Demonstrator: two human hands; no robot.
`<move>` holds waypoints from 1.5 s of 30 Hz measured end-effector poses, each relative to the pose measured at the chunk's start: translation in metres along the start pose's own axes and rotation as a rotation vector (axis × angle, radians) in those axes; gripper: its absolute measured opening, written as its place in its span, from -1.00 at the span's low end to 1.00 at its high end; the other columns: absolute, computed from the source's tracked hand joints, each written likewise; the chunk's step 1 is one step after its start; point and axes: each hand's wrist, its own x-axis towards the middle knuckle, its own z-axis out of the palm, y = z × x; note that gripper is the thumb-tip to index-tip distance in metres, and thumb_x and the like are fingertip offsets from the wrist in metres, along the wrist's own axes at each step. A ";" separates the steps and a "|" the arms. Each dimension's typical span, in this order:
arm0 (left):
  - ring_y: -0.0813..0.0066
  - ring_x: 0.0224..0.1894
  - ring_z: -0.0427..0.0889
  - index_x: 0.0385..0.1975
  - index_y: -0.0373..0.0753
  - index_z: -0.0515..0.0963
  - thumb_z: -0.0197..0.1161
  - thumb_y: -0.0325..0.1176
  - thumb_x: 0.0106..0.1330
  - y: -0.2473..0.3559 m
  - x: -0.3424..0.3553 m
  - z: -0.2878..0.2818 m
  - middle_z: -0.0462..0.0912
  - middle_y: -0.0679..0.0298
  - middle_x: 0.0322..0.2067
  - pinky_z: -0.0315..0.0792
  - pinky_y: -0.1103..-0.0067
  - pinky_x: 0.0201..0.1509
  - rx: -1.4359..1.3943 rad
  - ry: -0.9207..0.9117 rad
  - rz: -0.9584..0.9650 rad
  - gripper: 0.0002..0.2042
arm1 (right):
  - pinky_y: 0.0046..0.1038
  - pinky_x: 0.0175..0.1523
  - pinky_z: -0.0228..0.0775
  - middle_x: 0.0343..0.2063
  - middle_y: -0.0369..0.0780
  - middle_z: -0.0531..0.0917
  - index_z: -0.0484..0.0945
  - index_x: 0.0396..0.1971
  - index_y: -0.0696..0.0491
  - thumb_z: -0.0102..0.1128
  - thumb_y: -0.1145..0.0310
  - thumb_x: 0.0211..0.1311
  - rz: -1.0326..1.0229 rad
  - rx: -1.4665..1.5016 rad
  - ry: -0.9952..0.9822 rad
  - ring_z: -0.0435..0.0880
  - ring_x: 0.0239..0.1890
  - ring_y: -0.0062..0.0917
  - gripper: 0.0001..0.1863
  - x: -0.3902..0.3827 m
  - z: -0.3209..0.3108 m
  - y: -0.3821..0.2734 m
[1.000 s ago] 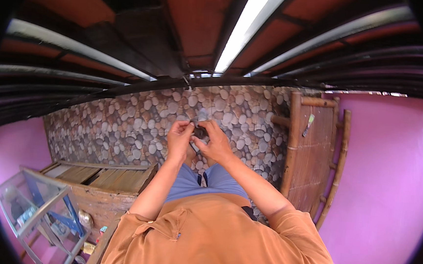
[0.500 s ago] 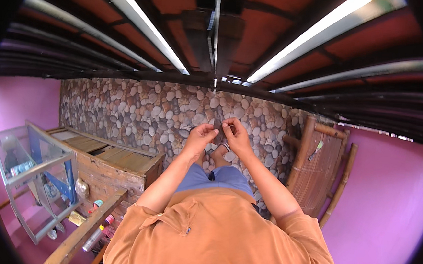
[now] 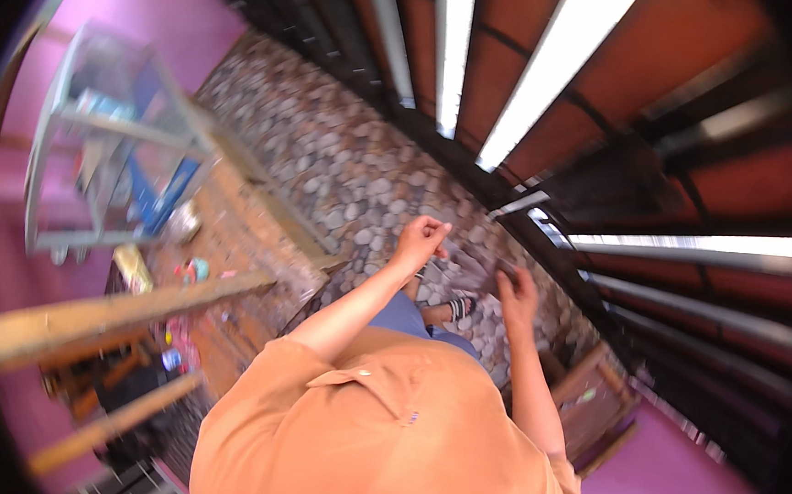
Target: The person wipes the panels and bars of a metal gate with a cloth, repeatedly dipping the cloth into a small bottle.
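Both hands have drawn apart since half a second ago, when their fingertips nearly met over the lap; the whole view has also swung and tilted, so the room now leans across it.

Nearest is the orange shirt, with the blue shorts beyond its hem. Past them, the left hand has its fingers bent inward and the tips drawn together. The right hand stands farther over, blurred, with its fingers loosely bent and somewhat spread. A clear film, thin and crumpled-looking, spans much of the gap between them, reaching close to the right fingers. Whether the left fingertips pinch its edge, or how firmly the right hand has it, I cannot tell. With the hands parted, the film shows as a spread sheet rather than a bit hidden between fingers, so I judge it is being opened out or pulled.

Below the film is a foot in a striped sandal, on the pebble-patterned floor. Off to the left, well apart from the hands, is the wooden table, with a glass-sided case beyond. To the right, past the forearm, stands a brown wooden bench, and behind it the purple wall.
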 end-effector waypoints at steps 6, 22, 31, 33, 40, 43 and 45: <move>0.57 -0.59 0.58 -0.40 -0.28 0.63 0.05 0.08 0.54 -0.023 0.062 -0.136 0.57 0.33 -0.61 0.43 0.60 -0.54 -0.326 0.588 0.012 -0.49 | -0.55 0.00 0.43 -0.19 -0.31 0.66 0.59 -0.06 0.14 0.26 0.43 0.40 0.100 0.067 -0.145 0.59 -0.14 -0.65 -0.81 0.002 0.002 -0.017; 0.62 -0.45 0.66 -0.13 -0.24 0.56 0.14 -0.13 0.55 -0.097 -0.077 -0.227 0.68 0.33 -0.45 0.46 0.61 -0.47 -0.020 0.276 0.143 -0.73 | -0.60 -0.03 0.36 -0.23 -0.37 0.64 0.58 -0.04 0.12 0.22 0.44 0.40 0.162 -0.142 -0.357 0.54 -0.17 -0.70 -0.80 0.044 0.055 -0.008; 0.44 -0.55 0.63 -0.44 -0.29 0.62 0.21 -0.05 0.46 -0.172 -0.206 -0.314 0.62 0.29 -0.65 0.51 0.47 -0.39 0.265 1.130 0.066 -0.61 | -0.60 -0.03 0.34 -0.23 -0.39 0.64 0.59 -0.09 0.09 0.23 0.45 0.39 0.135 -0.112 -0.562 0.54 -0.18 -0.71 -0.84 0.071 0.116 -0.019; 0.40 -0.50 0.65 -0.32 -0.29 0.62 0.24 -0.08 0.44 -0.182 -0.207 -0.338 0.67 0.27 -0.57 0.52 0.45 -0.34 0.288 1.288 0.047 -0.66 | -0.58 -0.01 0.37 -0.21 -0.36 0.66 0.59 -0.08 0.06 0.24 0.45 0.39 0.150 -0.093 -0.603 0.59 -0.16 -0.69 -0.85 0.074 0.126 -0.026; 0.09 0.17 0.53 0.36 -0.31 0.23 0.51 -0.08 0.17 -0.201 -0.176 -0.406 0.49 -0.06 0.22 0.39 0.32 0.27 0.254 1.496 0.168 -0.16 | -0.57 0.00 0.40 -0.18 -0.32 0.68 0.59 -0.04 0.09 0.23 0.45 0.40 0.108 -0.106 -0.733 0.61 -0.14 -0.66 -0.81 0.064 0.156 -0.059; -0.03 0.33 0.41 0.42 -0.33 0.15 0.55 -0.04 0.10 -0.190 -0.167 -0.421 0.37 -0.13 0.32 0.24 0.24 0.43 0.399 1.451 0.216 -0.04 | -0.55 0.00 0.41 -0.20 -0.31 0.68 0.59 -0.05 0.12 0.21 0.40 0.42 0.125 -0.158 -0.737 0.61 -0.15 -0.65 -0.81 0.053 0.164 -0.084; -0.13 0.34 0.38 0.44 -0.34 0.14 0.60 0.02 0.00 -0.169 -0.151 -0.428 0.38 -0.19 0.31 0.19 0.16 0.46 0.503 1.392 0.215 0.05 | -0.52 -0.02 0.45 -0.22 -0.31 0.67 0.60 -0.09 0.12 0.19 0.35 0.44 0.217 -0.107 -0.699 0.63 -0.16 -0.63 -0.81 0.053 0.165 -0.091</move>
